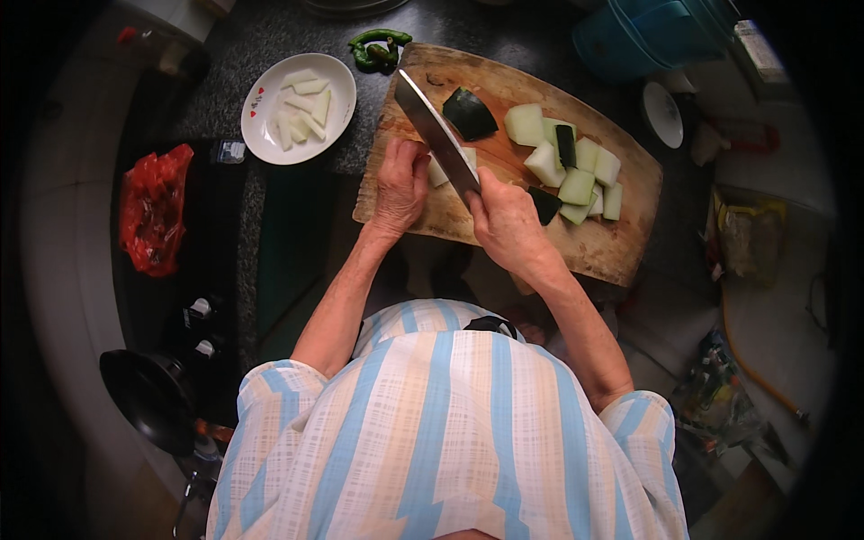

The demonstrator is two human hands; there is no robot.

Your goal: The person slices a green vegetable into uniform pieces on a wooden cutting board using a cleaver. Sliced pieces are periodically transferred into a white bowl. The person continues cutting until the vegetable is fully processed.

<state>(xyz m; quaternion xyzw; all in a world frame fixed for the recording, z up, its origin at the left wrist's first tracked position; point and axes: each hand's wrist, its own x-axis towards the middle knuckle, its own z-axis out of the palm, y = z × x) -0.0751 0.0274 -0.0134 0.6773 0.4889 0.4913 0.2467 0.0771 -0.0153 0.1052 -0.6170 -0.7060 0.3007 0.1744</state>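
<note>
My right hand (509, 216) grips a kitchen knife with a broad blade (439, 135), which slants up and left over a wooden cutting board (594, 256). Beside the blade, my left hand (401, 182) rests at the board's left side with curled fingers; whether they pinch anything is hidden. A pale piece of gourd (439, 173) lies between that hand and the blade, partly covered by the knife. Dark green rind (470, 113) shows on a chunk beyond the blade. Several peeled pale-green chunks (577, 185) sit on the board's right half, among strips of dark rind (565, 146).
Left of the board, a white plate (259, 138) holds several pale slices. Green chili peppers (375, 57) lie by the board's far-left corner. A blue plastic container (607, 47) stands far right. A red plastic bag (154, 209) and a black wok (145, 398) are at the left.
</note>
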